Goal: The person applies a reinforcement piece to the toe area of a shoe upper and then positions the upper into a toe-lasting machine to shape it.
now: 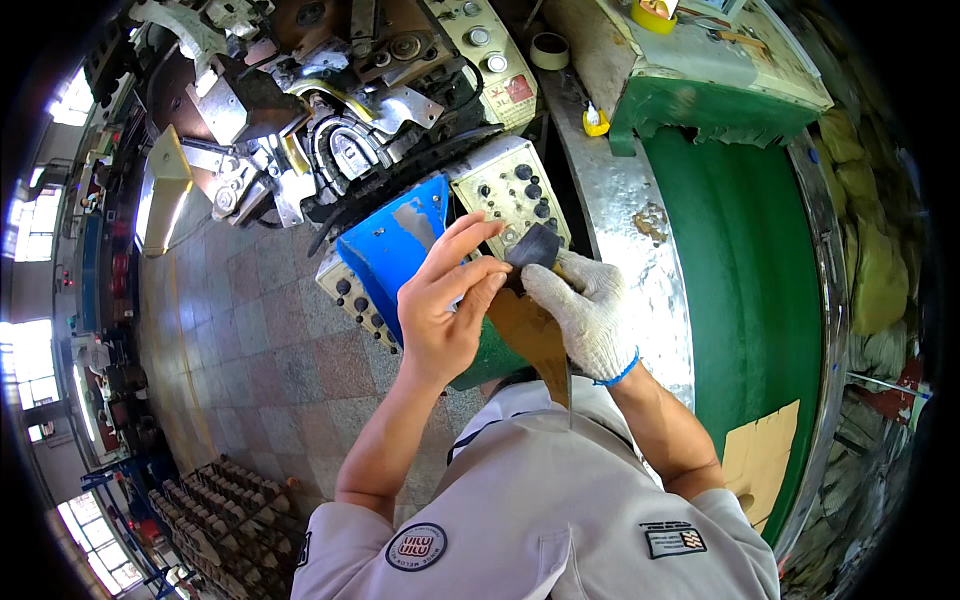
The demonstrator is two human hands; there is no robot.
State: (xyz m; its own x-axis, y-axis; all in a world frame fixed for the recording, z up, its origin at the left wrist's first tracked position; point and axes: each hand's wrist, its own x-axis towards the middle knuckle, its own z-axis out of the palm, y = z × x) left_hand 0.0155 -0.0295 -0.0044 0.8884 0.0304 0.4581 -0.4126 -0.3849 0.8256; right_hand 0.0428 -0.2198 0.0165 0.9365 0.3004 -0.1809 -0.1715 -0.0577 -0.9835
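My right hand [590,310], in a white knit glove with a blue cuff, is closed around a flexible brown and dark-grey piece [532,332] that looks like a shoe upper. Its dark end [535,248] sticks up past the gloved thumb, and the brown part hangs down in front of my waist. My bare left hand [450,300] pinches the edge of the dark end between thumb and index finger, its other fingers loosely bent. The fingers of the glove behind the piece are hidden.
Ahead to the left stands a machine with a curved metal mould [352,152], a blue cover [390,245] and a button panel [515,185]. Along my right runs a green belt [740,300] with a metal edge and cardboard [762,455]. A rack [220,520] stands behind left.
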